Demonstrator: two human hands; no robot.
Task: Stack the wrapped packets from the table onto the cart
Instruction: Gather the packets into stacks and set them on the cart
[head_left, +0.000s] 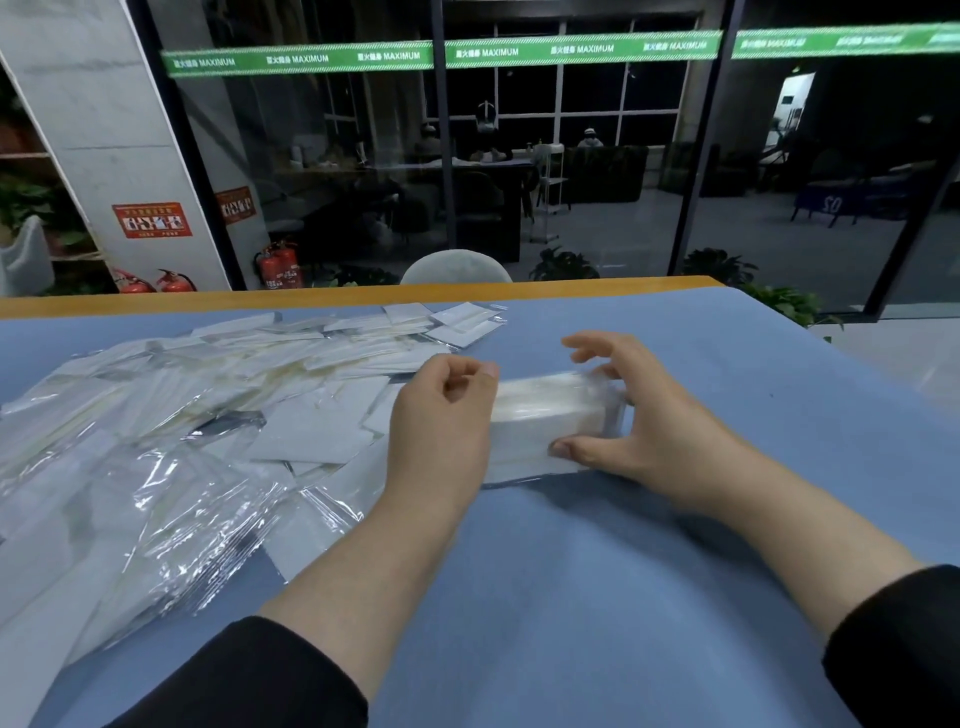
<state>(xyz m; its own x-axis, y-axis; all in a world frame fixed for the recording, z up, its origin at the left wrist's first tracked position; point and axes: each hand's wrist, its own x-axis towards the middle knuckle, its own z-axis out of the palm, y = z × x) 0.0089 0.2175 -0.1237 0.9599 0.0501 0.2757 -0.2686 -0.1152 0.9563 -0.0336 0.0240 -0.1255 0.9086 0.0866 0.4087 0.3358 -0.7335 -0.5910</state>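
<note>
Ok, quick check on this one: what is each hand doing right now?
Left hand: fingers curled, resting against the left end of the packet stack; a real hold cannot be told.
Right hand: thumb and fingers around the stack's right end.

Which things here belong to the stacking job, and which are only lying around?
Job:
- small stack of packets, between left hand and right hand
- loose packet pile
- blue table

Around:
- fire extinguishers
- white chair back
- plants
</note>
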